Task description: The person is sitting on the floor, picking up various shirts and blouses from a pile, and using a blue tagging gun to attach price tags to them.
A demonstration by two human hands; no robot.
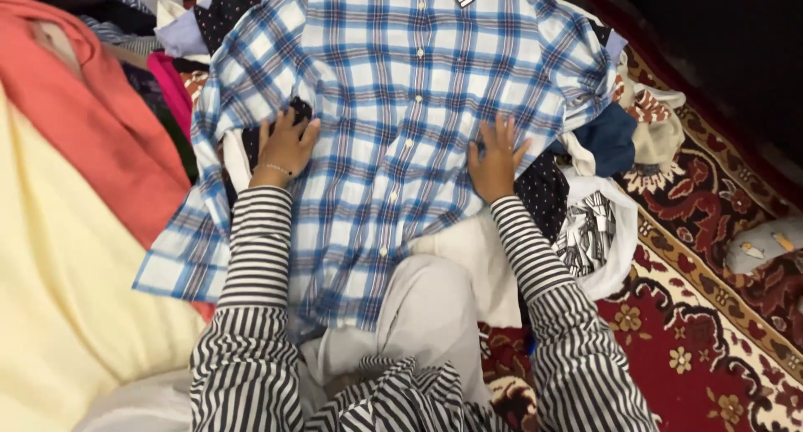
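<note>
On the patterned red carpet point(711, 315), a pile of mixed clothing surrounds the work area: a pale yellow cloth point(58, 315) and a coral garment point(92, 114) at the left, and dark blue and white pieces point(615, 139) at the right. Across the middle lies the blue-and-white plaid shirt point(401, 89), front up, buttoned, collar away from the person, hem toward the knees. It rests partly over the person's lap and a white fabric point(468, 256).

The left hand point(284, 148) lies flat at the shirt's left side, fingers spread, touching both the plaid and a dark dotted cloth point(297, 110) beneath the edge. The right hand point(495, 160) is pressed palm down on the right side, fingers apart; neither hand grips anything.

Judged step: the shirt is being flattened and squared before folding. The left sleeve point(188, 240) trails outward, unfolded. The next move probably calls for taking one side edge or sleeve and turning it inward along a straight line, keeping the button row centred.
</note>
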